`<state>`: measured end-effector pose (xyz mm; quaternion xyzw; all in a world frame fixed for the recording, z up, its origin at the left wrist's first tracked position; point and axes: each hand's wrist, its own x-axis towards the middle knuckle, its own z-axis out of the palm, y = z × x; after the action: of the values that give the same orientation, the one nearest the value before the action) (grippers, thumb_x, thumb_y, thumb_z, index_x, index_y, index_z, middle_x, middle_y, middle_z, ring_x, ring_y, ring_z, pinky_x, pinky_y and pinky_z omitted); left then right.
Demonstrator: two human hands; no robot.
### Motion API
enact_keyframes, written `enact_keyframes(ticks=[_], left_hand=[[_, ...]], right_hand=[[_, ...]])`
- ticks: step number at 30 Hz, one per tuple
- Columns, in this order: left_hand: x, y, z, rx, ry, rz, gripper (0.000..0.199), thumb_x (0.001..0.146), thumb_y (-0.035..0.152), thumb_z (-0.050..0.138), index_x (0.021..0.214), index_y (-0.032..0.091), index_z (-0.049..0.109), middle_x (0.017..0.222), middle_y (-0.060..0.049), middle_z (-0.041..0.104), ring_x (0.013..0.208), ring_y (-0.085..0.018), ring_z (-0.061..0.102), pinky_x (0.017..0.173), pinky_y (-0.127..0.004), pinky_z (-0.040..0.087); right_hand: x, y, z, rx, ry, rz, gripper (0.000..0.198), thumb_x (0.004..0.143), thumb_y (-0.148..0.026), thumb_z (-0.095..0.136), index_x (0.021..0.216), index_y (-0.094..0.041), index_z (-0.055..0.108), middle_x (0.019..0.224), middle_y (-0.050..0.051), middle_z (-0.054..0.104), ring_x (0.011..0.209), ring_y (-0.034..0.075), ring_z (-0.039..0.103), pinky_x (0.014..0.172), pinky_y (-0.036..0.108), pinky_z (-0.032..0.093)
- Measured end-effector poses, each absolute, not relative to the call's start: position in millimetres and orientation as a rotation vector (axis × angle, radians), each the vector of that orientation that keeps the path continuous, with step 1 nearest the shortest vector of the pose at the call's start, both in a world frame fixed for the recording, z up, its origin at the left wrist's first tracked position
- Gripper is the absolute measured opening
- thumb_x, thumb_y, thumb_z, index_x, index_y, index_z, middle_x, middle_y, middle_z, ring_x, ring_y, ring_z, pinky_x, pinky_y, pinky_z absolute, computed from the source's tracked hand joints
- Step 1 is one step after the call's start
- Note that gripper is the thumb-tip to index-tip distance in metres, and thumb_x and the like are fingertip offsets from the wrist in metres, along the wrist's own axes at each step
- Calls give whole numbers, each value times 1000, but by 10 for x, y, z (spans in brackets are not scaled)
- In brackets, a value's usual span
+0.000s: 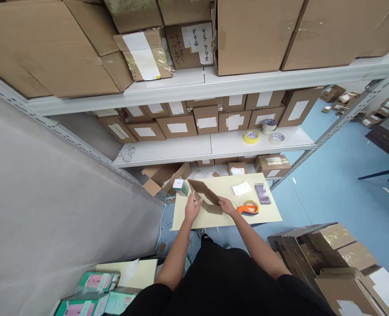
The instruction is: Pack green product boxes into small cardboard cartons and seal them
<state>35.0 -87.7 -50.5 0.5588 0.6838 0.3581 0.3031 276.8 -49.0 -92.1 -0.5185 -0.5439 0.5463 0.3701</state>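
A brown cardboard box (206, 190), unfolded to an open sleeve, stands tilted over the pale yellow tabletop (227, 221). My left hand (192, 208) grips its left side, thumb apart from the fingers. At the box's right end, my right hand (226, 206) pinches the cardboard; some of its fingers are hidden behind the board. Just left of the box sits a small green and white box (180, 187). An orange tape dispenser (247, 209) with yellow tape lies right of my right hand. Farther back are a white paper slip (241, 188) and a blurred purple item (263, 194).
A metal shelf (181, 151) holding several labelled cartons rises behind the table. Tape rolls, including a yellow roll (251, 136), rest on it. An open carton (164, 175) stands at the table's left. Stacked cartons (339, 250) are at right; green packages (97, 281) lie behind me at left.
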Motion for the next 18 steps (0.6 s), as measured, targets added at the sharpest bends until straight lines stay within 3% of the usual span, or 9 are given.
enact_keyframes(ticks=[3, 5, 8, 13, 18], left_hand=[[203, -729, -463, 1539, 1827, 970, 94, 82, 58, 75, 162, 29, 33, 174, -13, 18, 155, -35, 32, 114, -47, 44], [101, -649, -463, 1516, 1848, 970, 99, 81, 58, 76, 163, 27, 30, 175, -13, 12, 159, -36, 20, 120, -50, 37], [-16, -575, -505, 1415, 1892, 1027, 98, 82, 53, 76, 163, 24, 29, 172, -14, 25, 159, -35, 21, 125, -51, 29], [21, -644, -580, 1310, 1784, 1160, 78, 88, 40, 66, 160, 25, 38, 156, -13, 49, 145, -30, 48, 117, -46, 45], [219, -871, -552, 1310, 1671, 1155, 66, 91, 32, 56, 156, 21, 47, 148, -13, 58, 137, -27, 56, 110, -44, 52]], right_hand=[[2801, -451, -843, -1312, -1401, 1401, 27, 76, -33, 69, 97, -30, 84, 117, 1, 79, 123, 33, 68, 117, 51, 44], [2841, -422, -801, -1287, -1398, 1420, 25, 76, -37, 72, 96, -31, 85, 116, 1, 80, 122, 34, 68, 116, 51, 45], [2900, -395, -780, -1262, -1364, 1473, 24, 73, -42, 76, 93, -30, 85, 114, 2, 80, 121, 35, 69, 116, 53, 45], [2900, -379, -813, -1255, -1158, 1488, 34, 72, -49, 79, 98, -28, 84, 119, 6, 79, 123, 34, 67, 112, 52, 47], [2812, -306, -812, -1255, -1068, 1509, 39, 70, -50, 80, 100, -25, 82, 113, 7, 80, 111, 32, 70, 102, 48, 52]])
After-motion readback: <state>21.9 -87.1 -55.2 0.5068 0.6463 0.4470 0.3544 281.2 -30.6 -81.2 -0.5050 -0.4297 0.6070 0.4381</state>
